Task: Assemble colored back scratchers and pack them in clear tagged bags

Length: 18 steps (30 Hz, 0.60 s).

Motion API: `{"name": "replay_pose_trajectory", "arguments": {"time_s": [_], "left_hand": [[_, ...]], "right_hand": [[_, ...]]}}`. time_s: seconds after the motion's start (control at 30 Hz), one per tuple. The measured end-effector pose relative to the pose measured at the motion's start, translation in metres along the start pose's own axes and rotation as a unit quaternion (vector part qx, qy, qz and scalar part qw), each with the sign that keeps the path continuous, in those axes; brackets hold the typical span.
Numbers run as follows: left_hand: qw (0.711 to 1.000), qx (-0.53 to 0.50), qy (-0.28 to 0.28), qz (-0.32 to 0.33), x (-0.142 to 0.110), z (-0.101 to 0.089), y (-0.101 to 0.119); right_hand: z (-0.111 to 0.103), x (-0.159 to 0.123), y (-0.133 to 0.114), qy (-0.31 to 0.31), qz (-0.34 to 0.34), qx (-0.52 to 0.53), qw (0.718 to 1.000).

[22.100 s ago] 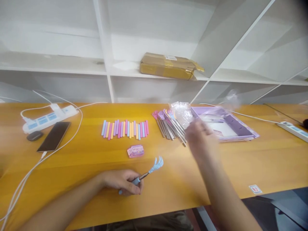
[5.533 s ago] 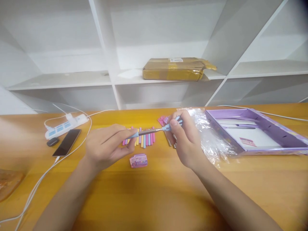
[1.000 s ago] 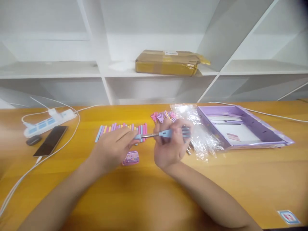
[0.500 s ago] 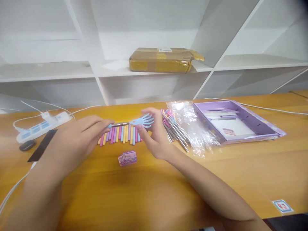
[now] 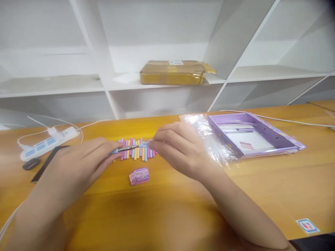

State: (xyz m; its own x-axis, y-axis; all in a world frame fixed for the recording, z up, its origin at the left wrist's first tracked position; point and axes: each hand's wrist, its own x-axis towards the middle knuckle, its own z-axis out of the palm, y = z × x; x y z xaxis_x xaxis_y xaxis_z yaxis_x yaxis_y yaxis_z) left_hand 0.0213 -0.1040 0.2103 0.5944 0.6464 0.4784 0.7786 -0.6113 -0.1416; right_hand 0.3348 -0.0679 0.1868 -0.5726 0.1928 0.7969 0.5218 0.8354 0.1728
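A back scratcher (image 5: 128,148) with a steel rod is held level between my two hands over the table. My left hand (image 5: 83,160) is closed on its light blue handle. The fingers of my right hand (image 5: 184,150) are wrapped over the light blue claw head, hiding most of it. Beneath the rod lies a row of pink, purple, yellow and blue sticks (image 5: 137,153), partly covered by my hands. Nearer me sits a small pile of pink and purple cards (image 5: 141,175). My right hand covers the spot where other back scratchers lay.
Clear plastic bags (image 5: 200,130) lie beside an open purple box (image 5: 274,136) at the right. On the left are a white power strip (image 5: 49,143), a dark phone (image 5: 45,165), a black mouse-like object (image 5: 31,164) and cables. A taped carton (image 5: 171,75) rests on the shelf.
Half a second ago the claw head showed spread beside my right palm; now my right fingers close over it. Long before, my left hand alone held the back scratcher low near the table's front edge.
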Motion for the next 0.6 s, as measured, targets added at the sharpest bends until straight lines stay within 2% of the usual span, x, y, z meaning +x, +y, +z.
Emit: {"name": "replay_pose_trajectory", "arguments": {"time_s": [0.2,0.43,0.6], "left_hand": [[0.999,0.025,0.028,0.019,-0.002,0.005,0.011],[0.998,0.024,0.036,0.051,0.009,0.015,0.03],[0.999,-0.035,0.013,0.027,0.012,0.018,0.028]], "right_hand": [[-0.001,0.005,-0.006,0.0,0.015,-0.005,1.0],[0.001,-0.003,-0.002,-0.052,0.063,0.044,0.996],[-0.002,-0.002,-0.003,-0.062,0.085,0.037,0.994]]}}
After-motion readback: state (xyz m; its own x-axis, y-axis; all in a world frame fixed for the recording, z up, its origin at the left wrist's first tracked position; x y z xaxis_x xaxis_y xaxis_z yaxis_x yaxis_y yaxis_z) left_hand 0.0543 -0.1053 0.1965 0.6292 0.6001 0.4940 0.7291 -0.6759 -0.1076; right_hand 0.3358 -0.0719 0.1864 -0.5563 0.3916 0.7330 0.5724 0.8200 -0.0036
